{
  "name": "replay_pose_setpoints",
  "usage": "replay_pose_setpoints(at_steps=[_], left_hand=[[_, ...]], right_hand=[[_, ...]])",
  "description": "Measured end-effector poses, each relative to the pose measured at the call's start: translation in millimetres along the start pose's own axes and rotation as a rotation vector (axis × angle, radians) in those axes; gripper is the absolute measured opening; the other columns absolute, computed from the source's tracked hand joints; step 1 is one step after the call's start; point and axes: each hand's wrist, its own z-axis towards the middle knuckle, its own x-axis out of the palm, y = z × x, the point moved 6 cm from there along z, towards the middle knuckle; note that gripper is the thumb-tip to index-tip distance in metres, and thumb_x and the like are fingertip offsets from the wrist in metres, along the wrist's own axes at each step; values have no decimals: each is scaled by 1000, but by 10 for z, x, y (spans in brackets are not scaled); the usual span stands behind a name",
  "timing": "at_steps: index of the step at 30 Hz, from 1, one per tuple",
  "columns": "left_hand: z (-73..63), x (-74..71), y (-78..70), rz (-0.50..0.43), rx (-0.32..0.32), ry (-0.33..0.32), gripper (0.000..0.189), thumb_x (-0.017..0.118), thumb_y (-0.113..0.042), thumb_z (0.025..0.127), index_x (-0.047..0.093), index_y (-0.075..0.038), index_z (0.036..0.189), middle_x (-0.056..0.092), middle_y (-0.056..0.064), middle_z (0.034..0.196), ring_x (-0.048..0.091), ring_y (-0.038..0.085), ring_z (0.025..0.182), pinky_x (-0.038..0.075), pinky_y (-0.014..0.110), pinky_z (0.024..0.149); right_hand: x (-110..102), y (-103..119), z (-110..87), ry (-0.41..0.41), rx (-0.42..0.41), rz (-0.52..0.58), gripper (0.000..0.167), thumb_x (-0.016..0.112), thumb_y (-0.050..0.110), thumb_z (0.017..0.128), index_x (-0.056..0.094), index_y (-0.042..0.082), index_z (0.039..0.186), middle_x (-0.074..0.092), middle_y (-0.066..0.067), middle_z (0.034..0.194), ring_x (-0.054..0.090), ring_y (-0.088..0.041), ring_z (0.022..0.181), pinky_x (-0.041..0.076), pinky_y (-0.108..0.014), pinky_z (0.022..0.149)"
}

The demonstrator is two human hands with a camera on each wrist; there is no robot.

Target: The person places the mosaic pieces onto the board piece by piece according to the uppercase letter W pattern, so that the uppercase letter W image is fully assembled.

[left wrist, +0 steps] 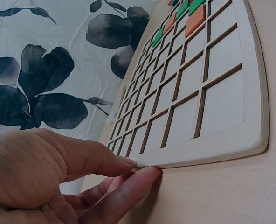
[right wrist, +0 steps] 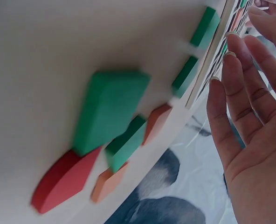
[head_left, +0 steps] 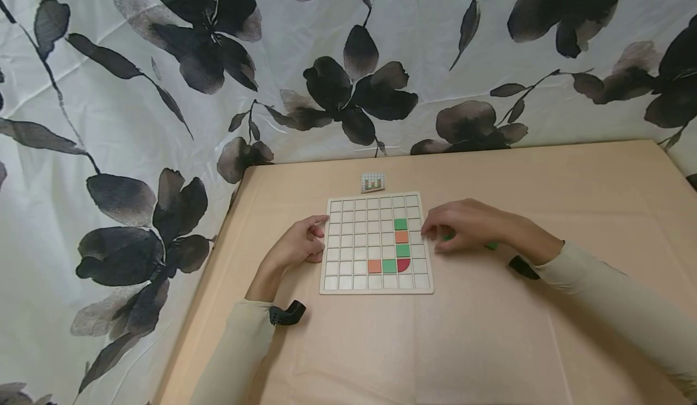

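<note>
A white board with a square grid [head_left: 346,269] lies on the table. My left hand [head_left: 296,243] is at its left edge; in the left wrist view its thumb [left wrist: 110,161] and a finger pinch the rim. On the board, green tiles [head_left: 400,224], orange tiles [head_left: 401,237] and a red rounded tile [head_left: 403,264] form an L-shaped line. My right hand [head_left: 468,226] hovers at the right edge, fingers loosely bent, fingertips beside the rim. Under it lie loose green blocks [right wrist: 112,109], orange blocks [right wrist: 156,122] and a red curved block [right wrist: 65,182]. No piece shows in its fingers.
A small card with a printed grid pattern [head_left: 373,182] stands behind the board. The light wooden table [head_left: 381,350] ends at a floral cloth [head_left: 305,36] at the back and left. Black wrist straps [head_left: 287,314] show at both sleeves.
</note>
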Motion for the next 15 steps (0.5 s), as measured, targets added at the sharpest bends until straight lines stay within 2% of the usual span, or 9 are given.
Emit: replay_pose_setpoints(at_steps=[9, 15], left_hand=[[6, -4, 15, 2, -6, -8, 71, 59, 14, 89, 45, -13, 153, 48, 13, 109, 54, 19, 76, 60, 34, 63], [12, -5, 21, 12, -8, -11, 71, 60, 14, 89, 45, -13, 152, 48, 13, 109, 54, 19, 77, 60, 33, 63]], right_hand=[[-52, -149, -180, -20, 70, -14, 30, 85, 32, 81, 74, 26, 109, 63, 16, 94, 56, -6, 82, 48, -27, 71], [-59, -243, -269, -31, 111, -31, 26, 84, 28, 81, 75, 28, 106, 61, 15, 94, 54, -7, 81, 44, -25, 67]])
